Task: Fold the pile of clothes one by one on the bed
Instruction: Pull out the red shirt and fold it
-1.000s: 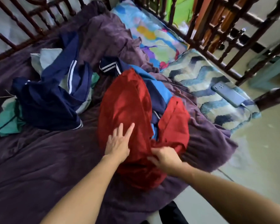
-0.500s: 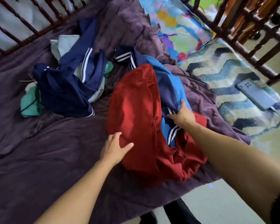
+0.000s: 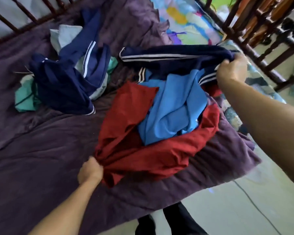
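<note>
Soft, diffuse daylight is filling the scene, and no hard glare is showing. The pale tiled floor (image 3: 227, 209) at lower right is reading brightest, while the dark purple plush blanket (image 3: 41, 167) is reading dim toward the lower left. Gentle shadows are sitting in the folds of the crumpled red cloth (image 3: 143, 155).

Motion blur is smearing the right hand (image 3: 231, 70) and the navy white-striped garment (image 3: 176, 53) it grips. The left hand (image 3: 90, 172), gripping the red cloth, is rendering sharper.

Wide-angle distortion is bowing the dark turned wooden rails (image 3: 232, 16) at the upper corners.
</note>
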Tool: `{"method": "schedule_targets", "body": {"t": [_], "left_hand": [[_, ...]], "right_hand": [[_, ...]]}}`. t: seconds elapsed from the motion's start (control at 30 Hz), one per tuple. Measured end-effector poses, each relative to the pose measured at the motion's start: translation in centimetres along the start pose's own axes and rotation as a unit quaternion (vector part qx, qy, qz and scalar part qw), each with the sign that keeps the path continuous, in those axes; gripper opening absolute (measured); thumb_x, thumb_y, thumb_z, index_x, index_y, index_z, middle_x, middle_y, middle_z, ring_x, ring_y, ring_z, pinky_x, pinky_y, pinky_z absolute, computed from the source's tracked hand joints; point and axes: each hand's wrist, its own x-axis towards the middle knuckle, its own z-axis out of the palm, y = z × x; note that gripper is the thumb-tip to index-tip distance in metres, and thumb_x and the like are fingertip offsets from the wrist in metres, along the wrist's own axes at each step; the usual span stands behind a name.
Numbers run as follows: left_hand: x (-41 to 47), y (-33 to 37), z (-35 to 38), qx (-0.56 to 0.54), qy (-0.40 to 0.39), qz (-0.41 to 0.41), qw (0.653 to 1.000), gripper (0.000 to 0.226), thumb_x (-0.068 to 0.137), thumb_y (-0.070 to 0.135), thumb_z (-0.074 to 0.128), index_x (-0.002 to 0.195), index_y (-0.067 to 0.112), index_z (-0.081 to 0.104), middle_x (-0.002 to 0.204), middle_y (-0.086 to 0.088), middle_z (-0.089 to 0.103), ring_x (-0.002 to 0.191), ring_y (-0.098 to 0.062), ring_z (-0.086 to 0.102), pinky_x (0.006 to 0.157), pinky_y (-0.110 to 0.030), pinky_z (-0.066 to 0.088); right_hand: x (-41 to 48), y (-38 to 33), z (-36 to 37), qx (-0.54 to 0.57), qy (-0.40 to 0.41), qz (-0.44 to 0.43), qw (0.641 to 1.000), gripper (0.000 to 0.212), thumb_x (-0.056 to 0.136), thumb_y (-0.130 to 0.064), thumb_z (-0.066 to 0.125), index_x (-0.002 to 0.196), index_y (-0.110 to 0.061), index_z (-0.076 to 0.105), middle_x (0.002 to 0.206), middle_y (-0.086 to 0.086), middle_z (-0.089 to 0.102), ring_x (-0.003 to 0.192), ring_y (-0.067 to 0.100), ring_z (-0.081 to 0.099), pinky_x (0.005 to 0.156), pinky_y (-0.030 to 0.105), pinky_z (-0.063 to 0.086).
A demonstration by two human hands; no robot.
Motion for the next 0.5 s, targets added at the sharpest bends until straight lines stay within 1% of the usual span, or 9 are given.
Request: {"method": "schedule_targets", "body": {"t": [0.07, 0.13, 0.17, 0.23, 0.3, 0.33, 0.37, 0.43, 0.5], "left_hand": [[0.4, -3.9, -1.0, 0.025, 0.005, -0.025, 0.999, 0.031, 0.090, 0.019, 0.051, 0.119, 0.007, 0.052, 0.120, -0.022, 0.059, 0.110, -0.039, 0.058, 0.086, -0.042, 0.048], [0.3, -7.1, -1.5, 0.029, 0.005, -0.037, 0.999, 0.032, 0.090, 0.020, 0.054, 0.120, 0.009, 0.051, 0.117, -0.022, 0.060, 0.108, -0.039, 0.059, 0.084, -0.041, 0.048], [0.2, -8.4, -1.7, 0.029, 0.004, -0.039, 0.999, 0.032, 0.089, 0.020, 0.054, 0.119, 0.010, 0.051, 0.115, -0.021, 0.061, 0.106, -0.038, 0.060, 0.083, -0.040, 0.048], [-0.3, -11.0, -1.9, 0.039, 0.002, -0.040, 0.998, 0.030, 0.089, 0.021, 0.053, 0.118, 0.013, 0.051, 0.109, -0.018, 0.063, 0.101, -0.037, 0.062, 0.079, -0.038, 0.048], [-1.1, -13.7, -2.2, 0.064, 0.007, -0.045, 0.997, 0.028, 0.089, 0.019, 0.050, 0.117, 0.016, 0.050, 0.105, -0.015, 0.064, 0.097, -0.035, 0.063, 0.075, -0.036, 0.047], [-1.5, -15.3, -2.5, 0.076, 0.011, -0.053, 0.996, 0.027, 0.089, 0.018, 0.048, 0.116, 0.017, 0.049, 0.104, -0.013, 0.064, 0.096, -0.034, 0.063, 0.074, -0.035, 0.046], [-1.8, -17.0, -2.8, 0.087, 0.016, -0.064, 0.994, 0.026, 0.090, 0.017, 0.046, 0.116, 0.016, 0.049, 0.105, -0.012, 0.064, 0.096, -0.033, 0.063, 0.074, -0.034, 0.046], [-2.3, -20.6, -3.2, 0.108, 0.025, -0.088, 0.990, 0.026, 0.091, 0.017, 0.044, 0.116, 0.016, 0.048, 0.108, -0.012, 0.064, 0.099, -0.031, 0.063, 0.075, -0.034, 0.046], [-2.2, -24.1, -3.1, 0.124, 0.022, -0.112, 0.986, 0.029, 0.091, 0.016, 0.042, 0.120, 0.016, 0.048, 0.113, -0.012, 0.063, 0.103, -0.031, 0.061, 0.079, -0.034, 0.047]], "right_hand": [[-2.2, 0.7, 1.5, -0.110, -0.034, -0.027, 0.993, 0.044, 0.087, -0.020, 0.044, 0.131, -0.018, 0.045, 0.134, 0.013, 0.051, 0.125, 0.033, 0.046, 0.101, 0.044, 0.035], [-6.5, 1.3, 3.5, -0.219, -0.047, -0.175, 0.959, 0.066, 0.080, -0.021, 0.054, 0.143, -0.019, 0.033, 0.150, 0.015, 0.032, 0.138, 0.034, 0.029, 0.106, 0.051, 0.027], [-9.3, 1.6, 4.9, -0.235, -0.072, -0.271, 0.931, 0.075, 0.077, -0.026, 0.061, 0.146, -0.021, 0.030, 0.154, 0.016, 0.024, 0.142, 0.035, 0.023, 0.106, 0.053, 0.025], [-15.7, 2.7, 8.0, -0.275, -0.189, -0.399, 0.854, 0.090, 0.072, -0.041, 0.071, 0.149, -0.026, 0.026, 0.159, 0.016, 0.010, 0.145, 0.037, 0.012, 0.106, 0.054, 0.026], [-21.7, 4.6, 10.5, -0.374, -0.312, -0.427, 0.762, 0.086, 0.077, -0.043, 0.068, 0.149, -0.031, 0.023, 0.160, 0.015, 0.001, 0.144, 0.037, 0.014, 0.103, 0.050, 0.030], [-23.4, 5.6, 11.1, -0.425, -0.332, -0.430, 0.724, 0.072, 0.085, -0.038, 0.061, 0.148, -0.031, 0.027, 0.159, 0.015, 0.007, 0.140, 0.036, 0.023, 0.102, 0.047, 0.032], [-23.7, 6.1, 11.3, -0.464, -0.333, -0.424, 0.703, 0.054, 0.092, -0.031, 0.050, 0.144, -0.029, 0.037, 0.155, 0.014, 0.023, 0.133, 0.033, 0.036, 0.100, 0.043, 0.035], [-22.0, 5.8, 10.9, -0.508, -0.320, -0.390, 0.698, 0.037, 0.097, -0.019, 0.038, 0.130, -0.023, 0.055, 0.135, 0.007, 0.052, 0.122, 0.025, 0.053, 0.095, 0.036, 0.042], [-19.3, 4.6, 10.4, -0.531, -0.281, -0.350, 0.719, 0.036, 0.095, -0.013, 0.039, 0.123, -0.018, 0.060, 0.126, 0.007, 0.059, 0.118, 0.026, 0.057, 0.092, 0.035, 0.045]]}}
